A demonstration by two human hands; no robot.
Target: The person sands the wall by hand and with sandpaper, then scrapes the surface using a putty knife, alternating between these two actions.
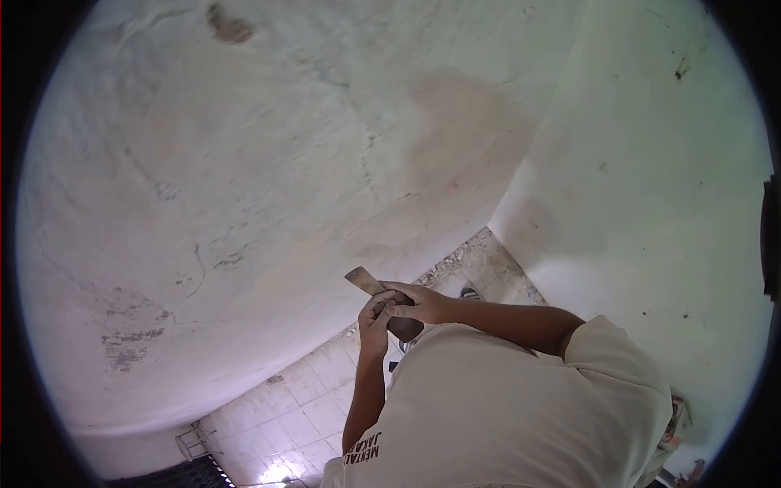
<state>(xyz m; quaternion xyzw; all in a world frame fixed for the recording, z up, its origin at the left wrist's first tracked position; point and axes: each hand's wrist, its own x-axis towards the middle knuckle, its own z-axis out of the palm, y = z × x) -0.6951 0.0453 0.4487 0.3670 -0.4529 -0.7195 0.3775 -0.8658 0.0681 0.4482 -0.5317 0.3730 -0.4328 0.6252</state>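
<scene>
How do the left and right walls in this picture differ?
The left wall is cracked and flaking; the right wall looks smoother. The left wall bears a broad brownish stain; the right wall shows small dark specks and a smaller smudge. Both are pale.

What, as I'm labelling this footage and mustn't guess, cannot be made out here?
All in the head view:
Grip end of the flat blade: hidden by the left hand and right hand.
Brown thing: upper part covered by the hands; I can't tell what it is.
Items at lower right: partly hidden behind the shirt.
Dark object at the right edge: cut off by the black lens border.
</scene>
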